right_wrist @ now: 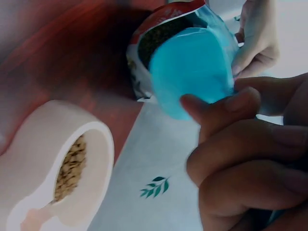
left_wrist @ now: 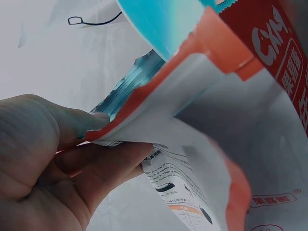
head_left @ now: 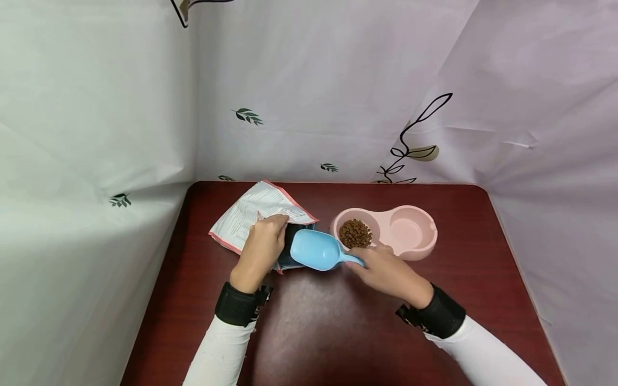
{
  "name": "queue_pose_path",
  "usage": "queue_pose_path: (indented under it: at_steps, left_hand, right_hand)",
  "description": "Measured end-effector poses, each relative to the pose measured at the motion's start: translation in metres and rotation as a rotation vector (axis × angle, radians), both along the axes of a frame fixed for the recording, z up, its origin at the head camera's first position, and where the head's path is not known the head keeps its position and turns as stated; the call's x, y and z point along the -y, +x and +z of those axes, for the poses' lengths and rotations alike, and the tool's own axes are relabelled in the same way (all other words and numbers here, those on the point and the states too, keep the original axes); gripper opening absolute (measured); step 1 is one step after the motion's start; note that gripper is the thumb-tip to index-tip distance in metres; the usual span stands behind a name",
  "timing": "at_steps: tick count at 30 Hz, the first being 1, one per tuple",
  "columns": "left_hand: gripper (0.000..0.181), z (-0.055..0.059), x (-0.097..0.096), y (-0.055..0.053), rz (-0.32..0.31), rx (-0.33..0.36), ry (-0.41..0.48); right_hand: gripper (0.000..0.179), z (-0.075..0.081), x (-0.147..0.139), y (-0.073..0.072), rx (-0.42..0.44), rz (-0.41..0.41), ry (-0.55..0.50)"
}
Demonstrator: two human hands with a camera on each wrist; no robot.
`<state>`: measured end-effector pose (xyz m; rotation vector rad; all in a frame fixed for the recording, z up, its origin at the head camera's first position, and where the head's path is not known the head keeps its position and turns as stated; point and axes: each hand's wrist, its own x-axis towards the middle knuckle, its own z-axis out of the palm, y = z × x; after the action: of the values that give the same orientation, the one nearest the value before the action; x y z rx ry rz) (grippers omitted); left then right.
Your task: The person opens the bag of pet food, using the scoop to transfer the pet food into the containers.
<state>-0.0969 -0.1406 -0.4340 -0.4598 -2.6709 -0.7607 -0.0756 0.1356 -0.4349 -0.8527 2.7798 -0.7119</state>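
Thumb and fingers of my left hand [head_left: 263, 244] pinch the torn top edge of a pet food bag [head_left: 256, 209]; the left wrist view shows this edge [left_wrist: 144, 91] up close. Dark kibble [right_wrist: 161, 38] is visible inside the bag's mouth in the right wrist view. My right hand [head_left: 388, 272] grips the handle of a light blue scoop [head_left: 316, 250]. In the head view the scoop's bowl looks empty and lies over the bag's opening. Beside the right hand stands a pink double pet bowl [head_left: 406, 234], with brown kibble [head_left: 355, 234] in its left compartment.
The dark red wooden table [head_left: 299, 332] carries the bag and the bowl. Pale cloth [head_left: 314, 91] with leaf prints hangs behind it and along both sides. The bowl's right compartment holds nothing visible.
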Motion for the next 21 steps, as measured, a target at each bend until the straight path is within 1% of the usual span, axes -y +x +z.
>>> queue_pose_path:
  at_steps: [2,3,8,10,14,16,21]
  left_hand:
    - [0.018,0.0,0.0,0.0,0.006,0.006,-0.005]
    - [0.018,0.001,0.0,0.001,0.007,0.008,-0.005]
    - [0.017,0.0,-0.001,0.001,0.011,0.014,-0.008]
    - [0.017,0.0,-0.001,0.002,0.012,0.012,-0.003]
    - [0.015,-0.001,-0.001,0.003,0.009,-0.003,0.005]
    - [0.013,-0.002,-0.001,0.003,0.005,-0.013,0.002]
    - [0.014,-0.003,-0.002,0.002,-0.005,-0.022,-0.015]
  right_hand:
    - [0.011,0.001,0.009,-0.003,0.011,-0.018,0.026]
    - [0.013,0.001,0.014,-0.004,0.024,-0.026,0.033]
    - [0.033,0.003,0.033,-0.008,0.121,-0.052,0.051]
    - [0.037,0.005,0.039,-0.009,0.139,-0.063,0.085]
    - [0.036,0.01,0.048,-0.013,0.134,-0.074,0.15]
    - [0.034,0.012,0.052,-0.016,0.137,-0.07,0.166]
    - [0.03,0.011,0.063,-0.024,0.161,-0.053,0.197]
